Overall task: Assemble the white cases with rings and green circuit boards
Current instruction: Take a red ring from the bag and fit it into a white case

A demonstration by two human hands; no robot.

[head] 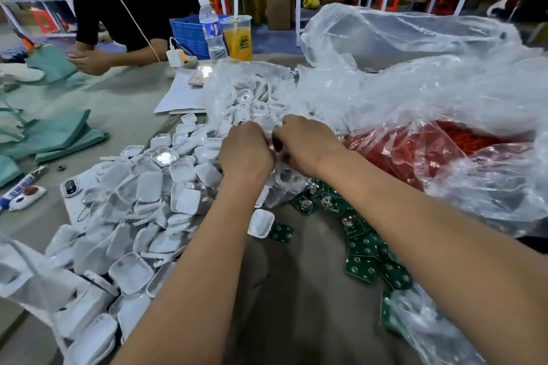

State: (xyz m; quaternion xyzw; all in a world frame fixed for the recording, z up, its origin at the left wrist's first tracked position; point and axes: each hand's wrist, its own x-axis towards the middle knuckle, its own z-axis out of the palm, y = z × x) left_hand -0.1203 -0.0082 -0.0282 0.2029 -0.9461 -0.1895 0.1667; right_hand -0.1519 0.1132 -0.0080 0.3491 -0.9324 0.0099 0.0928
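A big heap of white square cases (142, 204) covers the table's left half. Green circuit boards (361, 249) lie scattered at centre right, one beside a lone case (260, 223). A clear plastic bag of white rings (252, 98) sits just beyond my hands. My left hand (244, 148) and my right hand (305, 144) are close together at the bag's near edge, fingers curled into the plastic. What they pinch between them is hidden behind the knuckles.
A bag of red parts (415, 151) and large clear bags (415, 74) fill the right side. A water bottle (212, 29), an orange drink cup (237, 37), a phone (71, 190) and a glue tube (17, 190) sit around. Another person (118, 15) works at far left.
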